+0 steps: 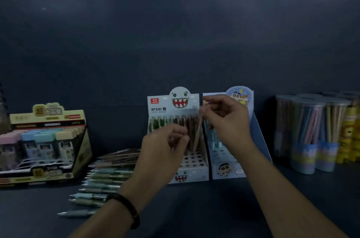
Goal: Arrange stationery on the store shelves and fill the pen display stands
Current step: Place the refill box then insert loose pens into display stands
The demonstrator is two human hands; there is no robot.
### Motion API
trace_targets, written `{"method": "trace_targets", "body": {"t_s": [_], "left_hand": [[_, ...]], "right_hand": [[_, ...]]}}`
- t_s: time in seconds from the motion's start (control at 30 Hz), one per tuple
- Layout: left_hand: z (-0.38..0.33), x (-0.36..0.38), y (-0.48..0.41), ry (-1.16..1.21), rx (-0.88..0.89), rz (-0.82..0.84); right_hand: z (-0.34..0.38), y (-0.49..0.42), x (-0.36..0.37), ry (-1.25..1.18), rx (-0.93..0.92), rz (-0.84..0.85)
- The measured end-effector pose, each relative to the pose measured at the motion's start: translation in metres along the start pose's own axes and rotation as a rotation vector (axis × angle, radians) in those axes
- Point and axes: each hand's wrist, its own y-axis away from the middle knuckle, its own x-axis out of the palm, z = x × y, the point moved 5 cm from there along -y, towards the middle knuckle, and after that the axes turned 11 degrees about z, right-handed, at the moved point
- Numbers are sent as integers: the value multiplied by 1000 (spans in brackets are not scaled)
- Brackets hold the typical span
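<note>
Our right hand (pixel 228 120) pinches a pen (pixel 197 132); we should lower its tip straight into a free hole of the stand (pixel 191 171), frame centre. What our left hand (pixel 161 152) grips, we cannot tell.

A white cardboard pen stand with a toothy monster face on its header (pixel 161 104) sits upright on the dark shelf (pixel 194 208). Its back rows hold upright pens, green pens (pixel 155 125) on the left and brown on the right, while the front rows show open holes. One brown pen (pixel 197 132) leans tilted at the stand's right edge, its top pinched by the right hand (pixel 228 118). Just beside it on the right stands a blue cardboard stand printed with a cartoon boy (pixel 259 136), holding a few pale blue pens (pixel 215 138). Loose green and brown pens (pixel 105 177) lie in a row left of the white stand, tips pointing left.
</note>
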Motion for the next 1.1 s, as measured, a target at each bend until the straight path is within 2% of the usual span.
{"method": "trace_targets", "body": {"t_s": [0.13, 0.23, 0.4, 0.57, 1.1], "left_hand": [[9, 24, 21, -387, 212, 136], [13, 31, 26, -469, 260, 203], [15, 37, 30, -504, 249, 282], [16, 40, 29, -495, 252, 285], [20, 40, 31, -475, 236, 294]], "right_hand": [[-9, 2, -14, 96, 1, -116], [-11, 5, -12, 221, -25, -138], [-14, 9, -1, 403, -67, -84], [-18, 9, 12, 545, -111, -21], [-21, 7, 17, 758, 4, 52]]}}
